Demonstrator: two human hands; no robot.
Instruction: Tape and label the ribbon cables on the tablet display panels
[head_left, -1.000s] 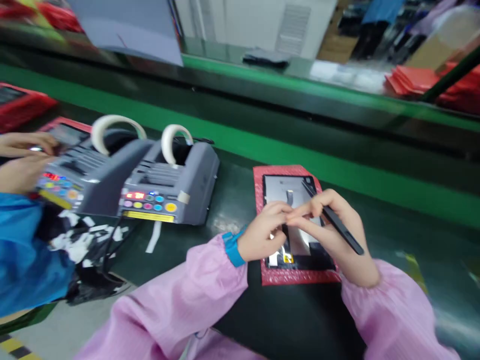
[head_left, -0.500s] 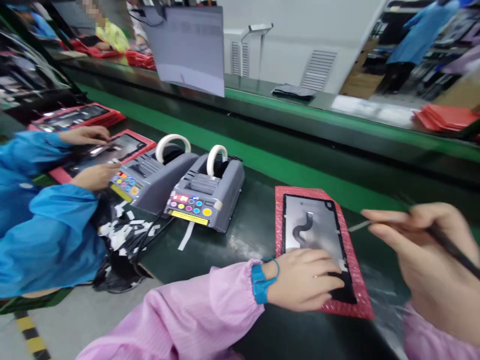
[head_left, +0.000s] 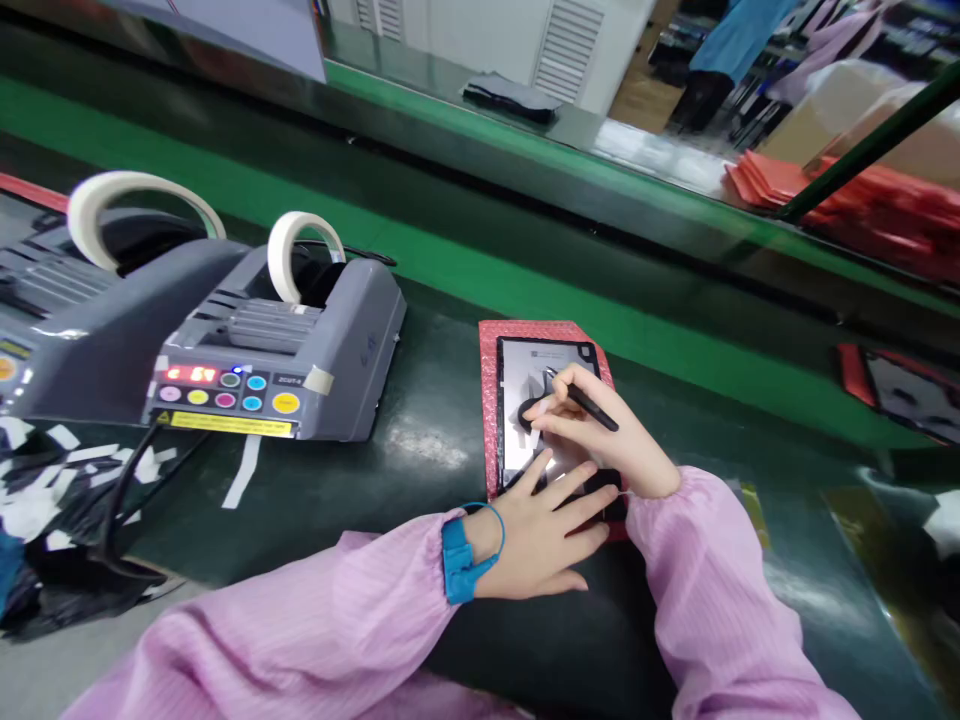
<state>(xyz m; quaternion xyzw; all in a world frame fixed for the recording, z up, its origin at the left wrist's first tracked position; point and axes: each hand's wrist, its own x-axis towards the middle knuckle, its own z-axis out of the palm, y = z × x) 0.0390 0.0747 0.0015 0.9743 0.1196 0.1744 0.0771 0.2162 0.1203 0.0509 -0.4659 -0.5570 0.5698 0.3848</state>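
Observation:
A tablet-sized panel (head_left: pixel 517 360) with a silvery face and black frame lies on a sheet of red bubble wrap (head_left: pixel 489 420). My left hand (head_left: pixel 551 530) rests with fingers spread flat over its lower end. Above it, my right hand (head_left: pixel 581 410) is closed around a slim black tool (head_left: pixel 596 408) with a pale end; its exact kind is unclear. The thumb and fingertips of that hand touch down by a dark curved ribbon cable (head_left: pixel 524 417) on the panel. A small white piece shows beneath them. The fingers partly hide the cable, and the left hand covers the panel's lower part.
Two grey tape dispensers (head_left: pixel 277 340) with white tape rolls stand left on the green bench, a cut strip (head_left: pixel 244 470) in front. White scraps (head_left: pixel 45 480) lie lower left. Another framed panel (head_left: pixel 911 390) is at the right. Red packets (head_left: pixel 862 200) sit on the shelf behind.
My right hand has come in from the right, with the black tool, onto the panel. My left hand stays on its lower end, fingers more spread. The view has swung right; the co-worker's hands are out of sight.

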